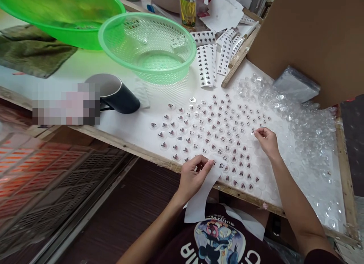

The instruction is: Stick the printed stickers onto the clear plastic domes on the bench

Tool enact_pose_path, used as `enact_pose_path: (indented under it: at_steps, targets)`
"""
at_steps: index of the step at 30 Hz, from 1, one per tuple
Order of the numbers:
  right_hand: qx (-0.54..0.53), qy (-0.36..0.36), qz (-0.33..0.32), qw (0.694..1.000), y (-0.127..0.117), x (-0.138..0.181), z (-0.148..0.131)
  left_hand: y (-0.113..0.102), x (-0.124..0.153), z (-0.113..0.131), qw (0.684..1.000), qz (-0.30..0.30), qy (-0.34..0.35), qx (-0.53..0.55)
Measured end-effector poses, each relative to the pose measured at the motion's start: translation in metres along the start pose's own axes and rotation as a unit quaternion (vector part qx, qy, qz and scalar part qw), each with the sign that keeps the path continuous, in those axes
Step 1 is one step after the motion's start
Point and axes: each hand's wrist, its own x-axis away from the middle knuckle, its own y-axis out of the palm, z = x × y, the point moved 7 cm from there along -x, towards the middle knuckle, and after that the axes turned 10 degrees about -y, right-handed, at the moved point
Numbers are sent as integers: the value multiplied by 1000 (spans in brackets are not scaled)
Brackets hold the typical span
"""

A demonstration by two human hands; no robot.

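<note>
My left hand (pixel 195 177) pinches a white strip of stickers (pixel 203 197) near its top end, where a few small printed pictures show. The strip's long bare part hangs down over the table edge. Over the small clear discs, my right hand (pixel 266 141) is closed in a pinch, with a tiny white piece at its fingertips, probably a sticker. Many clear round discs (pixel 208 133) lie in rows between and beyond my hands, each bearing a small dark printed picture. Plain clear discs (pixel 284 158) lie right of my right hand.
A heap of clear plastic pieces (pixel 307 124) covers the right side. Sticker sheets (pixel 205 65) lie at the back beside a wooden strip (pixel 236 63). Left of them stand a light green basket (pixel 150 72), a bright green basin (pixel 76 36) and a dark mug (pixel 123 99). Cardboard (pixel 307 40) rises behind.
</note>
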Motion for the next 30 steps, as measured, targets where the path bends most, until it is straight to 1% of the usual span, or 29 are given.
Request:
enact_pose_path:
  at_steps: [1,3,8,10,12,14,16,18,19,20,21,23,24,26,28,30]
  targets:
    - [-17,21,-15,1000,2,2,4,0,0,0,1000,0,0,1]
    - [-17,49,-32,998,5,4,9,0,0,0,1000,-1,1,4]
    - [20,61,-37,997,12,3,8,1,0,1,1000,-3,2,6]
    - [55,46,-38,997,14,2,4,1,0,1,1000,-4,3,8]
    - [119,19,-33,992,12,0,-2,1,0,1,1000,-3,5,10]
    - [185,-13,-16,983,7,0,-14,0,0,0,1000,-2,4,12]
    - [202,-42,9,978,3,6,-31,0,0,0,1000,-2,3,13]
    - [148,-69,7,987,8,21,-54,1,0,0,1000,0,5,15]
    - [97,-77,-14,992,15,32,-66,0,0,0,1000,1,6,15]
    - [35,-80,-56,995,26,45,-78,0,0,0,1000,4,5,15]
    - [-23,-81,-106,991,39,59,-91,0,0,-1,1000,6,3,15]
    - [-98,-90,-194,972,62,87,-114,0,0,-1,1000,8,-3,14]
    - [-116,-90,-208,967,69,97,-122,0,0,-2,1000,7,-6,13]
    - [-133,-79,-203,967,75,108,-127,0,0,-1,1000,1,-7,11]
    - [-141,-65,-192,969,75,110,-125,1,0,0,1000,-7,-7,9]
    - [-142,-64,-200,967,75,109,-122,2,0,1,1000,-16,-8,3]
